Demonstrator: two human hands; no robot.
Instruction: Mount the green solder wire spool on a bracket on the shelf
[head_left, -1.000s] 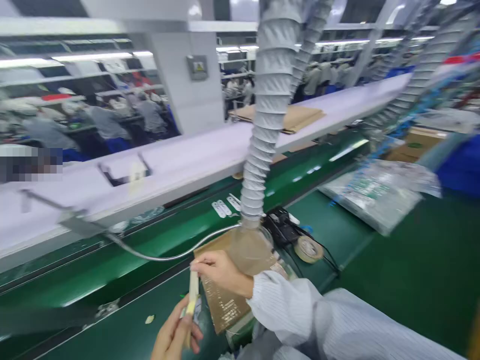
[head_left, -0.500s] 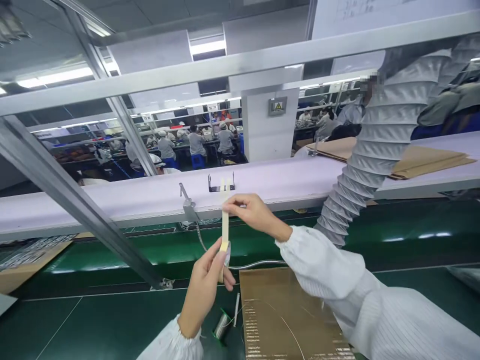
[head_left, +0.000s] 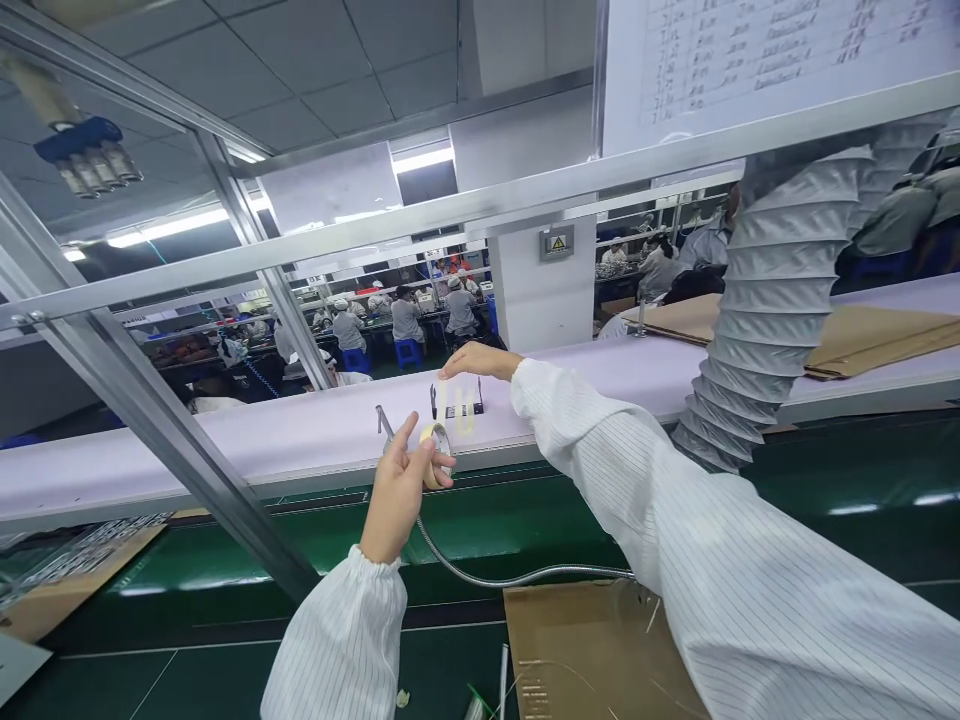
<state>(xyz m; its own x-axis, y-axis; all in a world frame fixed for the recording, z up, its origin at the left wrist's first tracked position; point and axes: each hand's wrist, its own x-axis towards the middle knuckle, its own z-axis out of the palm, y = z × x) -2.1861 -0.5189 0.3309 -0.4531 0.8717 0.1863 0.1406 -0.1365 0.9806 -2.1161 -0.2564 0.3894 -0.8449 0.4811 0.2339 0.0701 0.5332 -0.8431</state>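
My left hand [head_left: 401,485] grips a roll of pale yellow masking tape [head_left: 436,437], with the thumb and index finger raised and some fingers through or behind the ring. A short strip of tape [head_left: 442,402] runs up from the roll towards my right hand [head_left: 480,361]. That hand has its fingertips pinched on the strip's upper end, above the white shelf. Just below my right hand stands a small black bracket [head_left: 470,408] with upright ends. Other pale tape strips [head_left: 465,420] hang across its front.
A metal post with a flexible conduit [head_left: 510,580] rises left of the bracket. Aluminium bars [head_left: 225,480] and a grey ribbed duct [head_left: 765,290] flank the shelf. Cardboard [head_left: 577,640] and a solder spool [head_left: 476,708] lie on the green bench. People sit at far benches.
Both hands have moved up and forward to the shelf, the right one to above the bracket. The stretched tape between them looks shorter now. The camera view has tilted upward.
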